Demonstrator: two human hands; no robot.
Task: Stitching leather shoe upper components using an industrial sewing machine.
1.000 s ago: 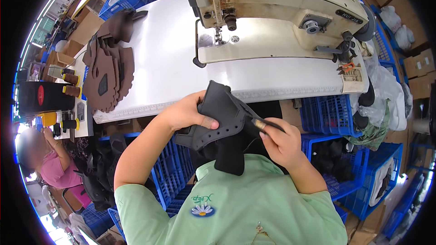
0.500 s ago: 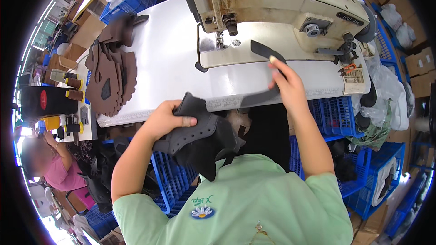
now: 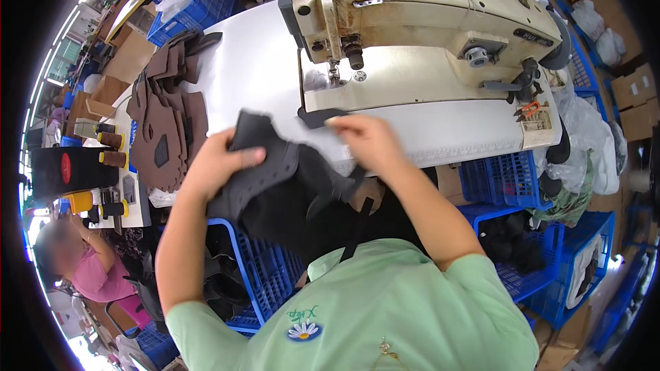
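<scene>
My left hand grips a black shoe upper with a row of eyelets, thumb on top and fingers mostly hidden beneath. The upper hangs at the near edge of the white sewing table. Pinched in my right hand is a black curved strip, held over the table just right of the upper and partly blurred. Behind my hands stands a cream sewing machine, its needle and presser foot away from both pieces.
Brown cut pieces are stacked on the table's left, beside several thread spools. Orange-handled snips lie at the right end. Blue crates stand below the table. A person in pink sits at far left.
My right hand has moved left with the strip, from near the machine bed toward the upper. My left hand and the upper have shifted slightly left and up.
</scene>
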